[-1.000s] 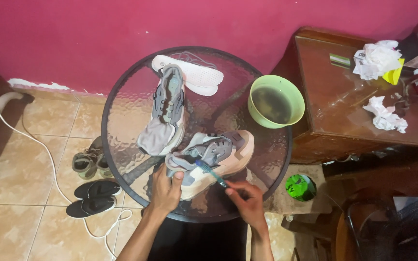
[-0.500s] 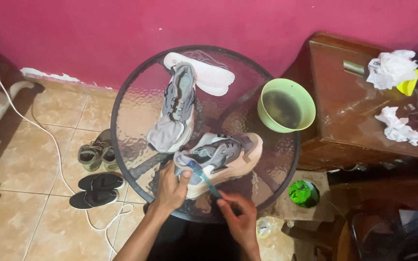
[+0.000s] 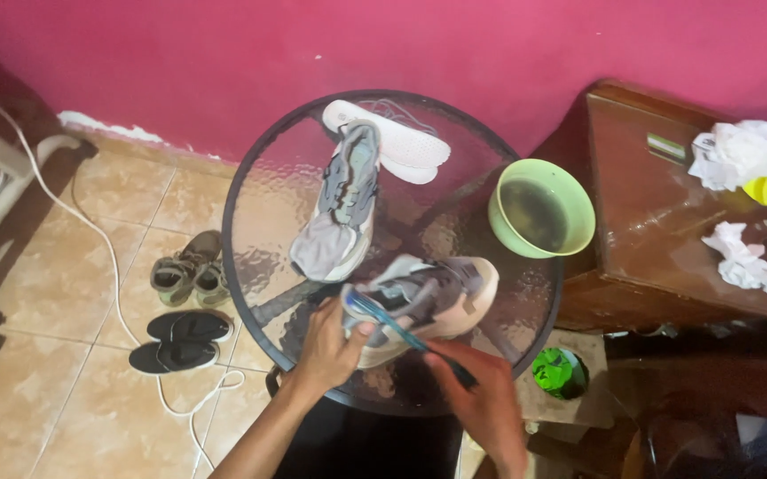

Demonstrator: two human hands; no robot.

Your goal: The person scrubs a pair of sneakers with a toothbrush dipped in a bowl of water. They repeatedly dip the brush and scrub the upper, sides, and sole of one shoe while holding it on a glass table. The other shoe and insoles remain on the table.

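At the near edge of the round glass table [image 3: 250, 151], the left hand [image 3: 330, 350] is gripping the grey shoe [image 3: 423, 302], now holding it closer to that edge than a moment ago, while the right hand [image 3: 481, 399] is closing around a blue-headed brush [image 3: 383, 319] and working its bristles onto the upper, so scrubbing is underway. Farther back, a second shoe [image 3: 341, 208] is lying beside white insoles [image 3: 397, 146], and a green bowl [image 3: 541, 208] is sitting at the right edge. Beyond, the pink wall [image 3: 401, 53] is meeting the tiled floor [image 3: 64, 266].

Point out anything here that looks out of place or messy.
Crumpled white tissues lie scattered on the wooden cabinet, and white insoles sit loose on the glass table, pulled from the shoes. Nothing looks spilled or broken.
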